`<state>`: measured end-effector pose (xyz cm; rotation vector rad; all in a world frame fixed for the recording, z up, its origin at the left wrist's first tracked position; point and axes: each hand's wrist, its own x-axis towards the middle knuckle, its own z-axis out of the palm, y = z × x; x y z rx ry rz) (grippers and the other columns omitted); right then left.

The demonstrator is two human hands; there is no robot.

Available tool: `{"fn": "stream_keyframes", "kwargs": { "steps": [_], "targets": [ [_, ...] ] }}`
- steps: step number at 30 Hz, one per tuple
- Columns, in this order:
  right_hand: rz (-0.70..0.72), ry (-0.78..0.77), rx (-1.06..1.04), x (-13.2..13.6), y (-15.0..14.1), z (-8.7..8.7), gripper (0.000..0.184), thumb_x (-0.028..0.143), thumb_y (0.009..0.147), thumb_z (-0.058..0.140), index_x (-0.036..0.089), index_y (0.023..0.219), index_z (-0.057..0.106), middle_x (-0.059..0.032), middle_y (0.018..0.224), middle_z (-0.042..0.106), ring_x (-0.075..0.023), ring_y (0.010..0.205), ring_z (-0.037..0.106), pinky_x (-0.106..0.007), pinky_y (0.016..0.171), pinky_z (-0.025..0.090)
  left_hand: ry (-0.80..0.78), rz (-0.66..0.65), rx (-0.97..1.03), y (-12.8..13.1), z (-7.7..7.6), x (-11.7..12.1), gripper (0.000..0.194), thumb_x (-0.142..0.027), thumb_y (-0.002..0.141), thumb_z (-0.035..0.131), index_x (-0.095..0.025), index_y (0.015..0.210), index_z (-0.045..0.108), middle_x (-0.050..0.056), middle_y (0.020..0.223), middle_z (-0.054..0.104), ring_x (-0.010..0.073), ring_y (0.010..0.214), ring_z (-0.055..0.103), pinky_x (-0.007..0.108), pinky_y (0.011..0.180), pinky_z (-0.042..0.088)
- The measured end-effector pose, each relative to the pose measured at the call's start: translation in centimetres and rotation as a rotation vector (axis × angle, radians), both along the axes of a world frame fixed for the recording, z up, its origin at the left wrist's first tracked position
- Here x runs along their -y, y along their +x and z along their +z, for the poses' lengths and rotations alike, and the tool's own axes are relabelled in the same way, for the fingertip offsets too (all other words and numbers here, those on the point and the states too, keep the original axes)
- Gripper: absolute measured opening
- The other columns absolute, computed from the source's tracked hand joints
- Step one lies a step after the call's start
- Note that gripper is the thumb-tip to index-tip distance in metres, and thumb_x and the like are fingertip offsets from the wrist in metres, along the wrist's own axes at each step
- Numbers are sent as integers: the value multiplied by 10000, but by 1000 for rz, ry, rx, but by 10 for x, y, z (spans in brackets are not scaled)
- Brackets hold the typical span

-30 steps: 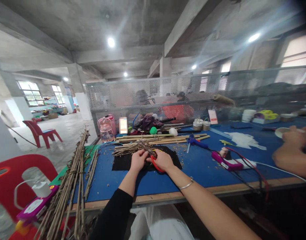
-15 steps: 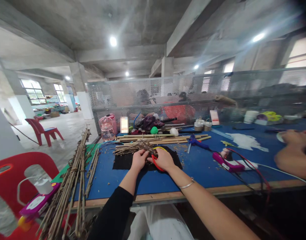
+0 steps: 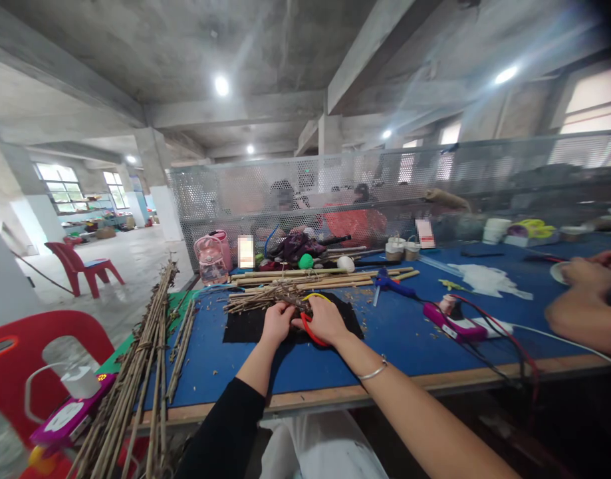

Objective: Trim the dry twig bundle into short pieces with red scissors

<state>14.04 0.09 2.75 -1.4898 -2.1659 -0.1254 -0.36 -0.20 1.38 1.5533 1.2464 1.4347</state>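
1. The left hand [image 3: 278, 322] is over the black cloth [image 3: 239, 327], near the middle of the table's [image 3: 225, 380] near edge. Its fingers are bent and close together by the thin twigs [image 3: 248, 301]. I cannot tell if they pinch one.
2. The right hand [image 3: 327, 320] is just beside it and holds the scissors [image 3: 313, 336]. One red handle loops under the hand, and a bit of yellow shows above it. The blades are too hard to see.
3. The thin twigs lie in a messy heap on the far left part of the cloth and poke out past its left edge.
4. Long poles [image 3: 358, 283] lie behind the cloth, toward the table's far edge. A green ball [image 3: 306, 261] and a white ball [image 3: 346, 264] sit behind them.
5. A big bunch of sticks [image 3: 141, 349] lies over the table's near left corner and hangs past the near edge.
6. A blue glue gun [image 3: 399, 286] lies off the cloth's far right corner.
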Motion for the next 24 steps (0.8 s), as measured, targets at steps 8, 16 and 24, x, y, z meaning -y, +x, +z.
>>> {"fn": "stream_keyframes", "kwargs": {
  "steps": [8,16,24],
  "targets": [
    [2,-64,-101,0,-2,-2,446,585,686,542,186,879,491,-54,839,603,-195,781,565,-268,639,369,0,17,49,2,-1,0,287,-345,725,531,-126,828,686,55,773,680,156,687,585,239,633,440],
    [17,-19,-79,-2,0,-4,483,625,670,523,180,855,498,-69,845,597,-195,783,561,-272,635,366,-28,12,-12,5,3,6,285,-331,726,528,-126,835,693,26,648,661,117,517,529,213,498,404],
    [-33,-159,-76,2,-2,0,511,640,672,509,195,922,511,-58,870,621,-206,814,590,-272,643,373,7,8,-20,1,-2,0,263,-300,727,519,-137,838,691,39,725,680,144,638,579,226,606,431]
  ]
}}
